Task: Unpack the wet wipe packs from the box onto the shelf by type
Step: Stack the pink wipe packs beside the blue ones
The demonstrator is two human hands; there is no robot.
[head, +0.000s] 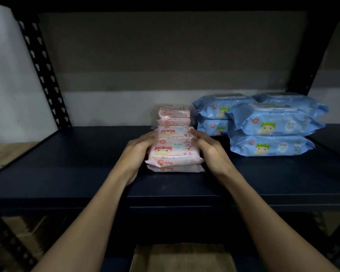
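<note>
Several small pink wet wipe packs stand in a row of short stacks on the dark shelf, running from mid-shelf toward the back wall. My left hand presses against the left side of the front pink stack, fingers extended along it. My right hand presses against its right side the same way. To the right lie several large blue wet wipe packs, stacked two high in two rows. A cardboard box shows at the bottom edge, below the shelf.
A black perforated shelf post rises at the left, another post at the right. The upper shelf board hangs overhead. Bare shelf surface lies left of the pink packs and along the front edge.
</note>
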